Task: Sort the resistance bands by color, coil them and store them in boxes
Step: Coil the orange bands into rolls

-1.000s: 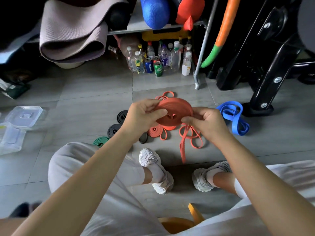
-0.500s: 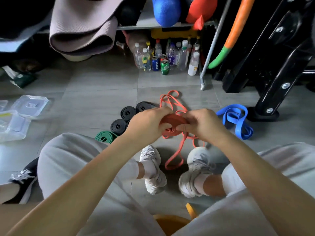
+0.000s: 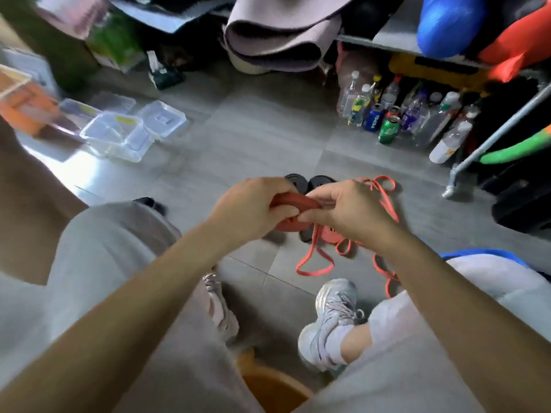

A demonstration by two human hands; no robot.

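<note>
Plainly, PEPSI on blue can (image 3: 374, 119), hands (image 3: 249, 210) (image 3: 347, 214) gripping red band (image 3: 295, 201)

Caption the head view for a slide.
Seated person's left hand and right hand grip a coiled red band above the floor, clear boxes nearby.

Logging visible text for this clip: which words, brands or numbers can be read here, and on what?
"PEPSI": on the blue can, running up its side.
Green can: logo too blurred to read.
Purple bottle: the label has print, but it is unreadable.
Other bottles: labels too small or blurred.
Box lid: centre marking not legible.
</note>
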